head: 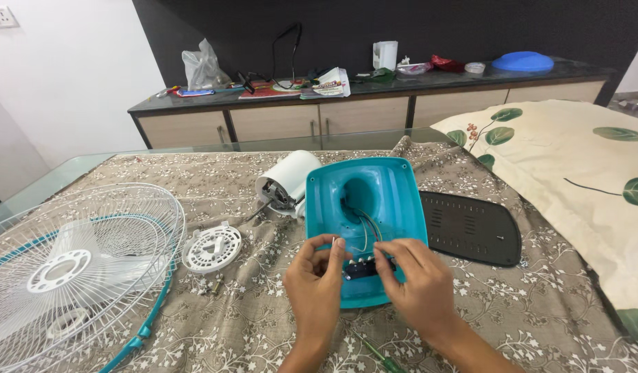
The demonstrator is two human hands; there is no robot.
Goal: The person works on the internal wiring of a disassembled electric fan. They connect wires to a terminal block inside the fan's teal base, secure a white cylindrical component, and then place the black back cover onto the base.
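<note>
Toward the surface's left edge lies a white wire fan guard (70, 269), with a small round white cap (211, 248) beside it. Near the front edge, the left hand (314, 284) and right hand (419, 283) meet over an upturned teal fan base (374, 200), fingers (333, 250) of both pinched on a small dark switch block (364, 269) with wires. A black base plate (471, 226) lies just right.

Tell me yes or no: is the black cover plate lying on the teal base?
No. The black plate lies on the cloth, right of the teal base.
</note>
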